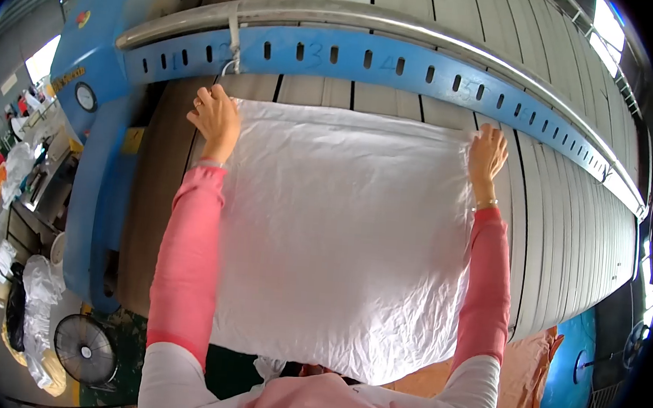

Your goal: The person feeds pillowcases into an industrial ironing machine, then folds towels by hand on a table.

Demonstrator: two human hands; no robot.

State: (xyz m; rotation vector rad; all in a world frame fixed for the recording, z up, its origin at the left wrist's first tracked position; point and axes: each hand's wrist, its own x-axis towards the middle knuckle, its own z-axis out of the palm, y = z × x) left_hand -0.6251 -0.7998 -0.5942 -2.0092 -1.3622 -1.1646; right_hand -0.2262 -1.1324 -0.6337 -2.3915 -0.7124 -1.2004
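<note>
A white cloth (340,220) is spread between my two hands, its top edge lying along the big roller of a machine and its lower end hanging toward my body. My left hand (216,122) grips the top left corner with curled fingers. At the top right corner, my right hand (488,154) pinches the fabric the same way. The upper part of the cloth looks fairly smooth, while creases show near its lower right. Both hands rest close to the roller surface (561,238), below a blue slotted bar (338,54).
A metal pipe (417,28) runs above the blue bar. The blue machine frame with a gauge (86,96) stands at left. A floor fan (85,351) and bundles of white fabric (41,297) are at lower left. Orange cloth (520,380) lies at lower right.
</note>
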